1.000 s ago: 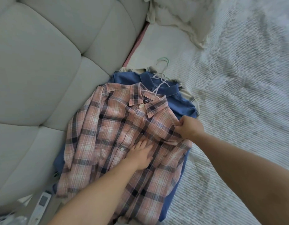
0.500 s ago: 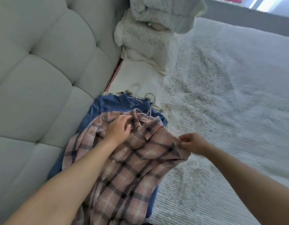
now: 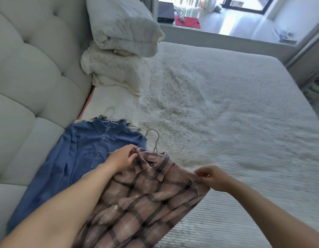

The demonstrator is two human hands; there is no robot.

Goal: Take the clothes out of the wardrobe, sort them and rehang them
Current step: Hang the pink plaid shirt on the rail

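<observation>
Headboard [image 3: 33, 72] on the left, then the blue shirt [image 3: 80, 154] lying flat on the bed [image 3: 226, 104] with its own hanger, and the plaid shirt [image 3: 146, 197] partly on top of it, just to its right. Left hand [image 3: 122, 160] is pinching the plaid's shoulder by the collar and right hand [image 3: 211, 178] pinches the other shoulder, fingers curled on cloth. Both grips look like thin pinches on fabric, so I'd guess the hanger [image 3: 154, 140] could slide out of the neck, or the plaid could drag the blue shirt along if lifted.

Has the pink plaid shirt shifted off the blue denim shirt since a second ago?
Yes. The pink plaid shirt, gripped by the left hand and right hand, has slid right, toward the open bedspread, uncovering most of the blue denim shirt.
</observation>
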